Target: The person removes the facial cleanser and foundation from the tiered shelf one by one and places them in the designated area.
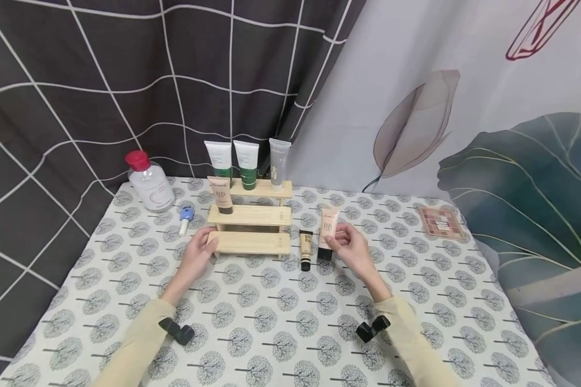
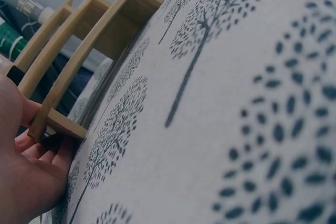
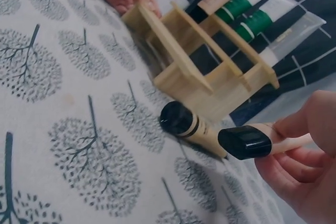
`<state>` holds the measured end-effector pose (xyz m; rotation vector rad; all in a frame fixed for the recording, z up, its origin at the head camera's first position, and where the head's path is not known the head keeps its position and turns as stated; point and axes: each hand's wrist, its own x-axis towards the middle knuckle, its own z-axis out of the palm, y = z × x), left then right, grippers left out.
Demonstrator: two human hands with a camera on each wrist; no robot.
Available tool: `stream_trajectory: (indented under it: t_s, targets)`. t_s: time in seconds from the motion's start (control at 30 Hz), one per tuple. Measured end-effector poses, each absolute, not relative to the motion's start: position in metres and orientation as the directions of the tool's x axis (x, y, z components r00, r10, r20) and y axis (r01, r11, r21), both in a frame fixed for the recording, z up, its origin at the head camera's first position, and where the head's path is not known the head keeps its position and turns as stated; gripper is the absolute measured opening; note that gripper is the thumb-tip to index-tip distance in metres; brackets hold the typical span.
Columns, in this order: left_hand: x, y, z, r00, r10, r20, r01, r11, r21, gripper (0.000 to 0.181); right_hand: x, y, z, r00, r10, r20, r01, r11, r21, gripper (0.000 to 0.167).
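The right hand (image 1: 353, 248) pinches a pink BB tube (image 1: 328, 228) with its black cap down; in the right wrist view the black cap (image 3: 244, 141) points away from the fingers. The left hand (image 1: 196, 255) grips the left end of the lowest step of a wooden three-step rack (image 1: 249, 243), thumb on top. A small gold tube with a black cap (image 1: 305, 250) lies between the rack and the right hand. Another BB tube (image 1: 221, 194) stands on the middle step. Two white-green tubes (image 1: 246, 161) and a grey tube (image 1: 278, 164) stand on the top step.
A clear bottle with a red cap (image 1: 151, 184) stands at the back left, with a blue and white item (image 1: 186, 217) beside it. A palette (image 1: 442, 223) lies at the right. A grid-patterned dark curtain (image 1: 126, 70) hangs behind the patterned tablecloth (image 1: 271, 333).
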<state>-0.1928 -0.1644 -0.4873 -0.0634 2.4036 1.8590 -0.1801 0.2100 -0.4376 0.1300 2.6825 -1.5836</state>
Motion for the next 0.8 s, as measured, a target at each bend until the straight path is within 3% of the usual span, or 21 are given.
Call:
stream_trajectory:
  t_s: [0.5, 0.8]
  targets:
    - [-0.192, -0.164, -0.488, -0.993, 0.034, -0.112, -0.102, 0.216, 0.971, 0.046, -0.175, 0.217, -0.455, -0.977, 0.031, -0.211, 0.193, 0.555, -0.809, 0.042]
    - [-0.193, -0.164, -0.489, -0.992, 0.032, -0.125, -0.115, 0.226, 0.967, 0.046, -0.177, 0.217, -0.461, -0.986, 0.02, -0.164, 0.135, 0.669, -0.731, 0.044]
